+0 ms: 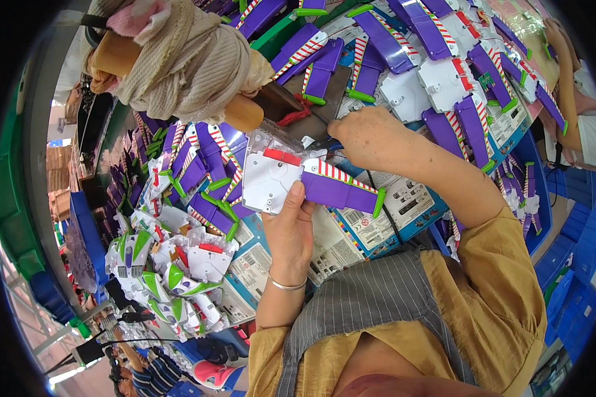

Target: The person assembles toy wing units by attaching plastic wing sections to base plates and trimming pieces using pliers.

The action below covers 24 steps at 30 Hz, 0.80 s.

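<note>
My left hand (289,228) grips a white plastic toy shell (266,182) between thumb and fingers. A red strip crosses the shell, and a purple toy wing (341,190) with red-and-white stripes and a green tip extends from its right side. My right hand (371,140) is closed just above the wing's root. Its fingertips are pressed together around something dark and thin that I cannot make out. Just beyond both hands, a clear plastic piece (275,137) sits below a cloth-wrapped machine part (185,59).
Purple wings (387,43) and white shells (440,83) spread across the far right of the table. More wings (212,159) lie at the left, above a heap of white-and-green toy parts (169,264). Printed cardboard (404,205) covers the table. Another person's arm (566,73) shows at the far right.
</note>
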Tool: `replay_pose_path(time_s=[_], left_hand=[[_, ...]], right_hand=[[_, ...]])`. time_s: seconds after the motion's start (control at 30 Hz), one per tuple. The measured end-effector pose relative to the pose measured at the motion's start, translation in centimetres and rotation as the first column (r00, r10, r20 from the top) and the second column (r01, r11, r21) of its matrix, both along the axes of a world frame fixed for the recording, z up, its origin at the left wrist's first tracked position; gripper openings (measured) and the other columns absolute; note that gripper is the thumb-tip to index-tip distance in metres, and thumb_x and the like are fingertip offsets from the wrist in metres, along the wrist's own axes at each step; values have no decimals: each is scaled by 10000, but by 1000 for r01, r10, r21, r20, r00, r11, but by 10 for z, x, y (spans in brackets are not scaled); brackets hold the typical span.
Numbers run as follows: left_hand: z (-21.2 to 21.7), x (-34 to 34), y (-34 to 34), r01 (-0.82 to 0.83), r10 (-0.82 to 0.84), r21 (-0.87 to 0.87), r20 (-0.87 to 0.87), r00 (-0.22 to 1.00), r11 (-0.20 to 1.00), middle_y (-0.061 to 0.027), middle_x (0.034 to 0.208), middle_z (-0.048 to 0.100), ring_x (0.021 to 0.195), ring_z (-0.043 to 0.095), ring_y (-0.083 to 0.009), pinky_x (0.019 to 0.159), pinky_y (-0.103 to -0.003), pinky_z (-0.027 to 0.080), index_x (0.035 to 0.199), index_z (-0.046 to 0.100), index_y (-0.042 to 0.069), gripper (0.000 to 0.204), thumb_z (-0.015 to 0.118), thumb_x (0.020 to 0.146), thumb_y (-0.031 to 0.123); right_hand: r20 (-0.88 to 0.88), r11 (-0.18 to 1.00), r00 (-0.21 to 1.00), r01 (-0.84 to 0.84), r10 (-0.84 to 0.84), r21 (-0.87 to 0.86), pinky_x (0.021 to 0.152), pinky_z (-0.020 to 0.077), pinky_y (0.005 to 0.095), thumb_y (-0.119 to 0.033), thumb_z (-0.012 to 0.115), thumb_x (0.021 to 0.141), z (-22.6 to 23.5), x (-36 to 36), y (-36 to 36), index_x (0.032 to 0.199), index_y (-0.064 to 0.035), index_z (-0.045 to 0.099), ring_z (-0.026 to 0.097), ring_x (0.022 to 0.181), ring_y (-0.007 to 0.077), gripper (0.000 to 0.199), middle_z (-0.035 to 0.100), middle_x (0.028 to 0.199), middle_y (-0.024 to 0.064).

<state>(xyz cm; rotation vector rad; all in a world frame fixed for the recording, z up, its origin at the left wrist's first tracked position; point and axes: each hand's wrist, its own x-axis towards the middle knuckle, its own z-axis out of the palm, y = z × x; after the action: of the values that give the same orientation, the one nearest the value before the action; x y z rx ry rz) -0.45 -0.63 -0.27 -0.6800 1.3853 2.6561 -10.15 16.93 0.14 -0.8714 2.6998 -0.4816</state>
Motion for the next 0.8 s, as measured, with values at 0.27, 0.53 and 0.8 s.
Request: replay_pose_path(time_s=[0.27, 0.53, 0.8], left_hand=[[5, 2, 8, -36, 36, 25, -4, 999, 999, -76, 1121, 576, 987, 595, -189, 829, -335, 526, 1228, 437, 59, 397, 595, 865, 37], [7, 5, 17, -70, 71, 3, -10, 997, 998, -83, 1119, 576, 999, 585, -187, 851, -334, 501, 1211, 457, 48, 388, 618, 858, 53], [8, 6, 22, -81, 80, -18, -39, 996, 997, -81, 1121, 579, 996, 584, -185, 850, -322, 491, 1209, 467, 41, 381, 616, 858, 45]], right_hand=[[-12, 1000, 1000, 13, -14, -20, 680, 513, 417, -130, 636, 714, -1, 0, -1, 891, -4, 615, 656, 755, 327, 218, 652, 763, 184], [-10, 1000, 1000, 16, -17, -19, 684, 512, 419, -142, 645, 713, -2, 1, -3, 905, -1, 609, 655, 763, 326, 241, 653, 770, 184], [-6, 1000, 1000, 19, -19, 5, 691, 515, 417, -171, 662, 724, -4, 2, -1, 915, 3, 597, 653, 771, 323, 266, 654, 789, 180]])
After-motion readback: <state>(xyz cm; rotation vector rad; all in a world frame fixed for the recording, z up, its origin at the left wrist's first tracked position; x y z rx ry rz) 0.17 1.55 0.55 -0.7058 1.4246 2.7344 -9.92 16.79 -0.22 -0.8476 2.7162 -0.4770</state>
